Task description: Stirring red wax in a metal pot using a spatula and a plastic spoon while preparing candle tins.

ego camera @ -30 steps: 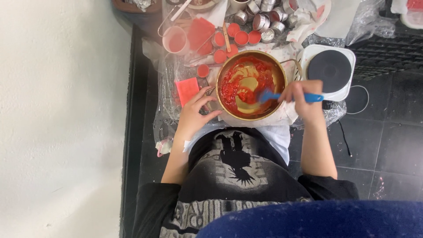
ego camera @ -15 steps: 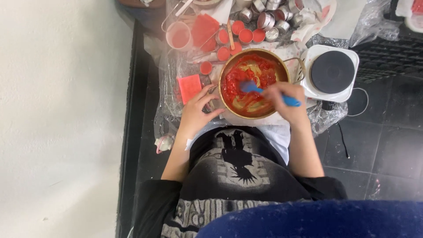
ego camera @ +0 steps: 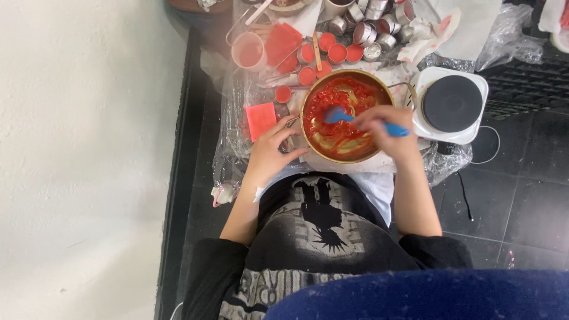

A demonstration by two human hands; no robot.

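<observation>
Your left grip [ego camera: 274, 148] sits just left of the frame's centre, fingers spread and curled, wrist bent, bare forearm running down and to the left toward your body. Your right grip [ego camera: 388, 127] lies right of centre, fingers closed in a fist, knuckles up, its bare forearm dropping almost straight down toward the lower frame.

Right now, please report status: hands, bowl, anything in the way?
Right hand grips blue spatula in the red mix. Left hand steadies the brass bowl at its rim. Small filled tins and hot plate close by.
</observation>
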